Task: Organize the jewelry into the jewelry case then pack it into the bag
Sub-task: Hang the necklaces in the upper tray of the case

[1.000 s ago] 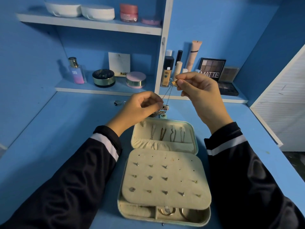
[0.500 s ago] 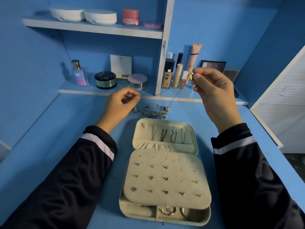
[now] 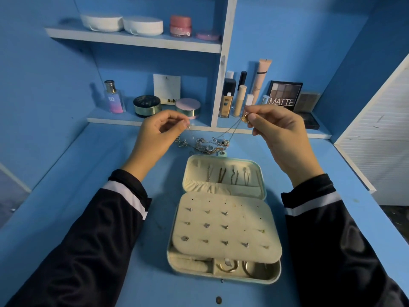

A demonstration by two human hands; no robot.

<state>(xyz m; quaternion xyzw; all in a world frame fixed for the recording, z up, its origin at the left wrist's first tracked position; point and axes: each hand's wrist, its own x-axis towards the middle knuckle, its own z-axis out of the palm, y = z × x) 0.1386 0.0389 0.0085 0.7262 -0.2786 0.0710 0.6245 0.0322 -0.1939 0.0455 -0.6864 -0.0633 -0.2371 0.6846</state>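
The necklace [image 3: 232,132] hangs in the air above the bench [image 3: 155,284], at 12 o'clock from the open jewelry case [image 3: 243,281]. The right hand [image 3: 281,134] pinches its gold pendant [image 3: 244,119] between thumb and forefinger, the other fingers curled in. From there the thin chain drops toward the loose jewelry [image 3: 205,145]. The left hand [image 3: 157,134], at 11 o'clock from the case, has thumb and forefinger tips pressed together on a fine end of the chain that barely shows. Both wrists come from dark sleeves with a white band.

The loose jewelry is a tangle of rings and chains on the bench, just beyond the case's far edge. The case lies flat with its lid [image 3: 256,173] at the far side, several chains hanging in it. A cream panel [image 3: 247,227] studded with small earrings covers most of the base. Rings [image 3: 228,265] lie in the front compartment.

The bench is blue, as are the walls. A small dark disc [image 3: 218,300] sits at 6 o'clock from the case.

At 12 o'clock, a lower shelf [image 3: 106,119] carries:
- a perfume bottle [image 3: 114,97]
- a dark round jar [image 3: 147,105]
- a pink compact [image 3: 188,107]
- a foundation bottle [image 3: 228,98]
- a palette marked MATTE [image 3: 284,95]

An upper shelf [image 3: 132,42] bears two white round boxes [image 3: 101,22] and a pink jar [image 3: 180,25]. At 3 o'clock stands a white slatted panel [image 3: 380,140].
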